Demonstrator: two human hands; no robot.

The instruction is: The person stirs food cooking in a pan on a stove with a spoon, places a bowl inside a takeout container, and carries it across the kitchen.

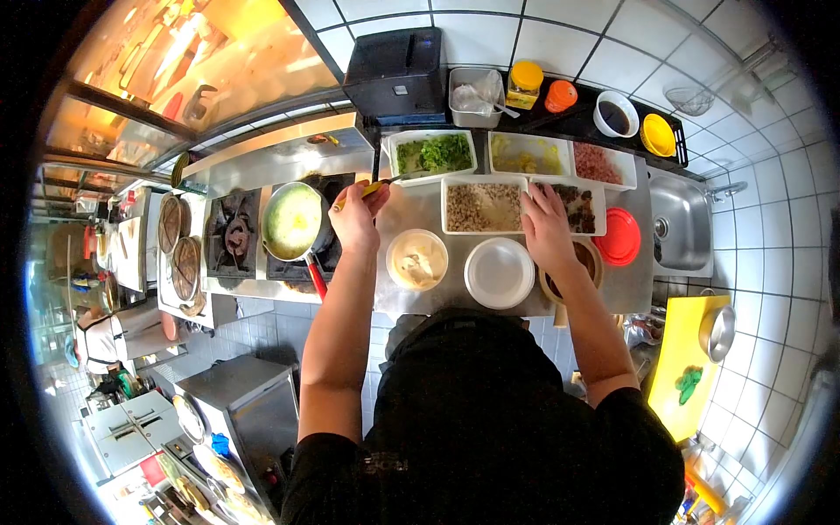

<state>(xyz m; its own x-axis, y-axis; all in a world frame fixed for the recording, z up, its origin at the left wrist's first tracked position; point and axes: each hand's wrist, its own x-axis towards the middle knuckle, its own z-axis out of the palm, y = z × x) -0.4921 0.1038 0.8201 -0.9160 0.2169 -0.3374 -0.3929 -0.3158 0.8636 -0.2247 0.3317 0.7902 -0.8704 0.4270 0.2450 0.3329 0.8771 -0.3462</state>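
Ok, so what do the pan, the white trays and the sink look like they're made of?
The pan looks like metal, dark outside with a thin bright rim; its glossy red handle could be plastic or coated metal.
The white trays are probably plastic: smooth, opaque, softly rounded at the corners.
The sink seems to be stainless steel, judging by its silvery, reflective surface.

The left hand (357, 220) gripped a yellow-handled utensil (374, 187) beside a tray of chopped greens (459, 174). The right hand (549, 229), fingers extended, was where a tray of brown crumbly food (477, 232) met a tray of dark pieces (601, 214). A white bowl (499, 273) sat nearby on the worktop (401, 212); a red-handled pan (327, 234) stood on the stove (236, 236).
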